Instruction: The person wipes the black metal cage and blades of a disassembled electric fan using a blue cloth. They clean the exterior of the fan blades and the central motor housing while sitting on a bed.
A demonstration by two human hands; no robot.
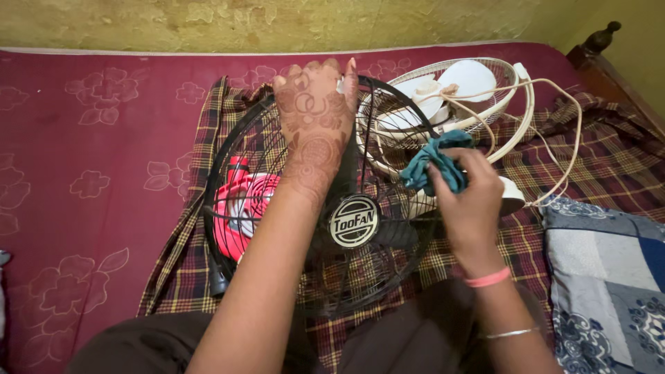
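On the far left there's the maroon flower-patterned bedsheet [83, 173], and on it lies a dark red and yellow checked cloth [187, 256] spread under everything I'm handling. On that cloth sits the round black wire-guard fan [242, 159], tilted up toward me, with red blades [239, 208] showing through the bars on its left half and a round silver-rimmed badge [353, 221] at the centre of the grille. My left hand [315, 111], patterned with henna, reaches over the top of the black guard, fingers curled down around the upper rim, clamped on it. Moving right, just behind the black fan and touching its edge, lies a white plastic table fan [457, 90] with a cream wire cage, pale blades and a beige cord [561, 138] looping off to the right. In front of it my right hand [471, 201] is pinched together on a crumpled teal rag [436, 163], holding it against the right side of the black guard. A pink band [488, 278] and a thin silver bangle [509, 334] sit on that wrist. Far right, a blue and grey patchwork pillow [609, 277] rests on the bed, beside a dark wooden bedpost [599, 41].
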